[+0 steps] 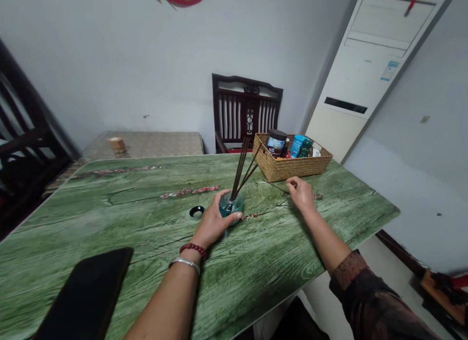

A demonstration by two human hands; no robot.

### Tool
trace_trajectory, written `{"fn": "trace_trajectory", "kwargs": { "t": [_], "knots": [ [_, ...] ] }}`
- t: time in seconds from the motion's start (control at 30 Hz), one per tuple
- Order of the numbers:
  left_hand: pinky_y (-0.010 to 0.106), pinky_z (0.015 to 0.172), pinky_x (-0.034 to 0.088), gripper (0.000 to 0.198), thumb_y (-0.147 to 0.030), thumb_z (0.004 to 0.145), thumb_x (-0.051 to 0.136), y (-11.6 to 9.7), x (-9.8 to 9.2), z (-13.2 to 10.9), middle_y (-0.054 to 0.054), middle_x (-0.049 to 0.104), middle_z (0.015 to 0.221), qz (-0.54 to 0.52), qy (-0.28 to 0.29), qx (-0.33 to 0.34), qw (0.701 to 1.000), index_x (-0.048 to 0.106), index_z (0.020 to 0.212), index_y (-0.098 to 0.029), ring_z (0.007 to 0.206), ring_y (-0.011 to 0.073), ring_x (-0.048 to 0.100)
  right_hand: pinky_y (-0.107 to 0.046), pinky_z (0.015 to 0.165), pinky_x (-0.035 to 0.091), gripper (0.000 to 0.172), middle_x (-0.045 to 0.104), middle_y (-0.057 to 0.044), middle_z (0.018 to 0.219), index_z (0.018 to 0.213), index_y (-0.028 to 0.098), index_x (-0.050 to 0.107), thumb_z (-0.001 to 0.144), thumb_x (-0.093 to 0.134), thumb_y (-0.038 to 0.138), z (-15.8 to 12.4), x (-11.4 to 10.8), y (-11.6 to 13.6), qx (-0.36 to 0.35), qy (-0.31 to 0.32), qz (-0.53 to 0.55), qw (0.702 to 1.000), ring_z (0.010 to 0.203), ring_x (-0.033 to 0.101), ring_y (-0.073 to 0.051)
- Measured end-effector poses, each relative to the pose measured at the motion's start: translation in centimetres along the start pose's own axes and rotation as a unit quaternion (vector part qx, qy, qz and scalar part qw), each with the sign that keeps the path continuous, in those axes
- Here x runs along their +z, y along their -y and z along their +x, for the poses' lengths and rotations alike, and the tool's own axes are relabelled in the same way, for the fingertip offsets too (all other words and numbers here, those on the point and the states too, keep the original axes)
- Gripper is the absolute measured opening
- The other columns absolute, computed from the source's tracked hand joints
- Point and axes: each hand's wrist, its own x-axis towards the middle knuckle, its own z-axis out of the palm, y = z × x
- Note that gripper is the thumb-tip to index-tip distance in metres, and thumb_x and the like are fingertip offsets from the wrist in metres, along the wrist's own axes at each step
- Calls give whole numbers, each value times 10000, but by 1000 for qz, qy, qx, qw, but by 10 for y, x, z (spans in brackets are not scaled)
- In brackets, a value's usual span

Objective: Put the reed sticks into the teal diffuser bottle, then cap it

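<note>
The left hand [214, 223] wraps around a round teal glass bottle [231, 207], and its fingers curl over the near side and reach to the right side. The bottle stands on a green table [109, 228] with a wood pattern, near the middle of the table. 3 dark sticks [243, 169] poke out of the top of the bottle. Their long line does not stand straight up. They lean to the far side and a bit to the right, and they fan out toward a woven basket [292, 167].

The left hand is the nearer hand, and it touches the bottle. The right hand [302, 194] is well to the right of the bottle and holds nothing. Its fingers bend softly, and their tips point down at the table.

A small black ring [196, 211] lies just left of the bottle. A black phone [86, 296] lies at the near left edge of the table. The basket sits at the far right of the table, with a dark jar [276, 142] and a blue box [298, 145] in it. The left wrist has a red bead band [193, 250] and a silver band [185, 263]. The right arm has a dark patterned sleeve [365, 296]. A dark wood chair [246, 106] stands past the far edge.
</note>
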Motion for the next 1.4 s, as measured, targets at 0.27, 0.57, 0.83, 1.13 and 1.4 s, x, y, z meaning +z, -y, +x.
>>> {"fn": "trace_trajectory", "kwargs": {
  "t": [0.27,0.57,0.83,1.13,1.4],
  "knots": [
    [438,974,454,766,-475,714,725,0,-1,2,129,598,1253,2,3,-4,1000,411,1349,-186,1091,281,606,-287,825,438,271,696,-172,1098,1075,158,733,915,557,289,-7,13,-27,26,149,-263,953,1043,643,-246],
    [468,986,451,759,-471,715,722,3,1,1,115,611,1230,-11,4,-7,1000,404,1352,-209,1106,290,607,-274,746,432,263,722,-164,1029,972,159,732,918,487,236,-17,14,-13,-22,183,-258,948,925,687,-233],
    [457,979,454,753,-457,711,717,4,1,1,112,616,1223,-5,-2,3,1000,414,1355,-211,1116,288,604,-262,730,459,157,724,-49,802,904,186,676,814,559,241,-5,-9,14,-21,76,44,996,766,669,-177],
    [468,991,446,744,-457,709,718,2,1,1,103,624,1191,-13,3,7,1000,414,1344,-214,1131,298,603,-291,640,557,243,715,-7,826,855,218,573,764,708,398,-29,-38,113,-80,133,541,826,677,657,-143],
    [468,974,459,751,-434,698,731,4,3,2,104,625,1202,-20,-6,11,1000,418,1342,-210,1134,299,602,-297,766,532,76,675,10,828,872,239,620,861,623,314,-28,-16,155,-180,59,407,893,752,642,-138]
  ]
}}
